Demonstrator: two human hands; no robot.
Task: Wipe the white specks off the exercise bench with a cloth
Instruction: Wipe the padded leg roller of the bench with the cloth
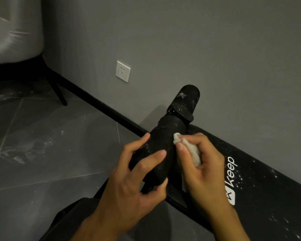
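Beside the grey wall (215, 49), the left hand (137, 185) gripped the black foam roller (167, 134) of the exercise bench (261, 188), fingers curled round it, while the right hand (205, 173) pinched a bunched white cloth (193, 153) against the roller's side. Scattered white specks (240, 179) dotted bench and roller.

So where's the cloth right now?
In the head view, right of centre: the right hand pinches the cloth against the black roller that the left hand grips.
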